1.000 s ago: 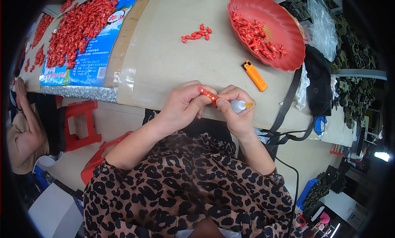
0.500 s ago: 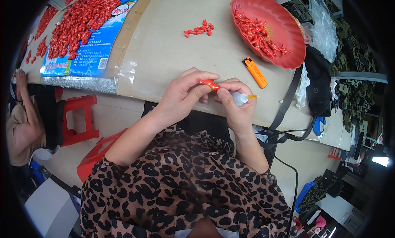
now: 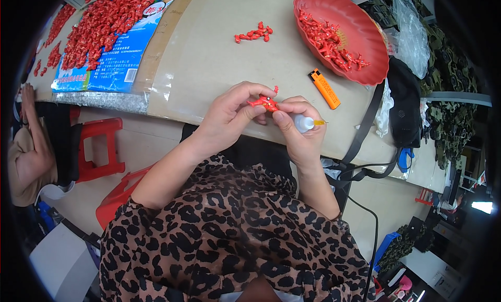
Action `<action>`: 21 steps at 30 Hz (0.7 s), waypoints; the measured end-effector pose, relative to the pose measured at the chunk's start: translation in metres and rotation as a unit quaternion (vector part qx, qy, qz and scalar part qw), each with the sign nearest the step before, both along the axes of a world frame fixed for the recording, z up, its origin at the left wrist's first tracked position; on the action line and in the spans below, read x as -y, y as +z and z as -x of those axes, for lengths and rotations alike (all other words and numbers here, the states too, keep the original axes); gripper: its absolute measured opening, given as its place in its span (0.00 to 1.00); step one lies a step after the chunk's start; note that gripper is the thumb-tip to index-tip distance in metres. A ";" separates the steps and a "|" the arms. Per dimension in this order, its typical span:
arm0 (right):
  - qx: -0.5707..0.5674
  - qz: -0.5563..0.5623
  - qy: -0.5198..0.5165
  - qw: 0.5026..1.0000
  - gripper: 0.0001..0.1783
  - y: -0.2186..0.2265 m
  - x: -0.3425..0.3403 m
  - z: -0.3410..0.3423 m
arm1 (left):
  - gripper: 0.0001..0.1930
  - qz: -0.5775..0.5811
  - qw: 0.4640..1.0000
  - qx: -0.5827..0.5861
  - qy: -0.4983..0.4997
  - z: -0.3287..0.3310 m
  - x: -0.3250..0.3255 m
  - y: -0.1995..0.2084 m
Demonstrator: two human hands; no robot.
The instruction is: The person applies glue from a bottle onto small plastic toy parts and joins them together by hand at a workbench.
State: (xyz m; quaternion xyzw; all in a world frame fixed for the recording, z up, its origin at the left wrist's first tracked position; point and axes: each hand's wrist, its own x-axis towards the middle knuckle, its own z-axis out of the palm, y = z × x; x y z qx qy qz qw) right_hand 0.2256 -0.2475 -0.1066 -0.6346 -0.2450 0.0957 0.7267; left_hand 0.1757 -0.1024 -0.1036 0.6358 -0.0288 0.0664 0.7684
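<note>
Your left hand [image 3: 228, 108] and right hand [image 3: 299, 133] pinch the red figure [image 3: 270, 105] above the tabletop [image 3: 209, 62], while the white bottle [image 3: 302, 124] tucked in the right may leak if your grip tightens.

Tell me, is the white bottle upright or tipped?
Tipped: the white bottle lies sideways in the right hand, yellow tip pointing right.

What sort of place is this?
Probably a small handwork workshop: many small red pieces heaped on a blue sheet, a red scalloped bowl holding more, and a white bottle with a yellow tip in the person's right hand.
</note>
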 end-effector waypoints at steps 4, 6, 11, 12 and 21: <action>-0.070 -0.005 0.006 0.997 0.03 0.006 -0.001 0.001 | 0.07 -0.002 0.998 -0.064 -0.021 0.000 -0.003 0.004; -0.072 -0.006 0.005 0.997 0.02 0.007 -0.002 0.001 | 0.07 0.005 0.998 -0.066 -0.020 -0.001 -0.002 0.005; -0.088 -0.016 0.001 0.996 0.03 0.009 -0.002 0.002 | 0.08 0.018 0.997 -0.070 -0.025 -0.003 -0.001 0.004; -0.090 -0.016 0.002 0.996 0.03 0.008 -0.002 0.001 | 0.09 0.020 0.996 -0.077 -0.033 -0.003 -0.002 0.005; -0.096 -0.031 -0.001 0.995 0.06 0.005 -0.003 0.002 | 0.11 0.074 0.986 -0.121 -0.085 -0.010 -0.008 0.004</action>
